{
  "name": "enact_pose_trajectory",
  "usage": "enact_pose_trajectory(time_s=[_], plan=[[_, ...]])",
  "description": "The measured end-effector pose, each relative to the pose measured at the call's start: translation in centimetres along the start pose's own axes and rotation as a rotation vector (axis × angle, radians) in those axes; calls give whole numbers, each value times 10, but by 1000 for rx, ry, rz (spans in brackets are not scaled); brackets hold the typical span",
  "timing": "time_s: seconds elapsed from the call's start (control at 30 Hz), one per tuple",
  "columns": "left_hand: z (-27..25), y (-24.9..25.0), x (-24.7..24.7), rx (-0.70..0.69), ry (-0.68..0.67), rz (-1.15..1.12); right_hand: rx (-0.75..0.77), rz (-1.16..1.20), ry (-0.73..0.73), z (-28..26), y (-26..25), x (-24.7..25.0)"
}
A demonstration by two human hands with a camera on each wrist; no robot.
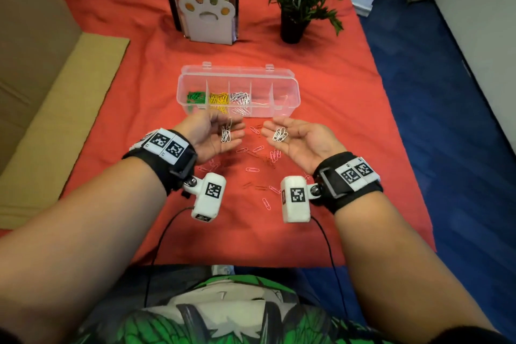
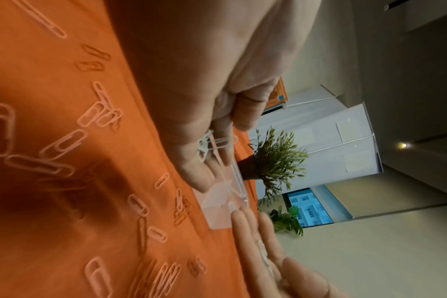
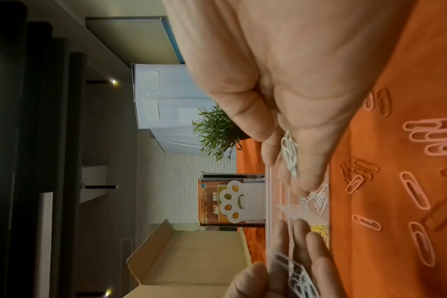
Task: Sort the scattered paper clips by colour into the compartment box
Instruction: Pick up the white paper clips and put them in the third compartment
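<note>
A clear compartment box lies open on the orange cloth. Green clips fill its left cell, yellow clips the second, white clips the third. My left hand is held palm up just in front of the box, and a bunch of white clips lies on its loosely cupped fingers. My right hand is also palm up, carrying a few white clips. Pink and dark red clips lie scattered on the cloth between and below both hands.
A paw-shaped holder with books stands behind the box, and a potted plant stands at the back right. A cardboard box borders the cloth on the left. Blue floor runs along the right edge.
</note>
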State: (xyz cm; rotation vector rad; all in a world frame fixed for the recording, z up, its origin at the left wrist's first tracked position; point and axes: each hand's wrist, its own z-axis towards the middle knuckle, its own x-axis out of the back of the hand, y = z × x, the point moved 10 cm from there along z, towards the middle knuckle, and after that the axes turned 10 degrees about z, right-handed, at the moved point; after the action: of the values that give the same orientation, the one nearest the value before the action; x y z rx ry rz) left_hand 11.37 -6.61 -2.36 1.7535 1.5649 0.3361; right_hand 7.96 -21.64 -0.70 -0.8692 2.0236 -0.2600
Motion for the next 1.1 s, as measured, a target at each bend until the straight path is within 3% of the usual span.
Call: enact_pose_trajectory(time_s=[0.1,0.33,0.57,0.73,0.9,1.03,1.1], plan=[[5,19,2,-10,48,64,68,-25,60,7,-9,-1],[26,67,-3,-33,157,113,224,-333,240,18,-40,18],[39,89,-4,-119,270,18,237,-515,267,27,-53,14],[36,93,23,-167,393,113,452,-888,260,45,-73,-27],[14,72,54,-264,471,382,681,-1083,192,65,-74,-88],[-10,40,80,-319,563,654,460,-1431,76,91,-35,-104],[-19,26,89,-320,598,814,487,-1448,77,85,-33,-107]])
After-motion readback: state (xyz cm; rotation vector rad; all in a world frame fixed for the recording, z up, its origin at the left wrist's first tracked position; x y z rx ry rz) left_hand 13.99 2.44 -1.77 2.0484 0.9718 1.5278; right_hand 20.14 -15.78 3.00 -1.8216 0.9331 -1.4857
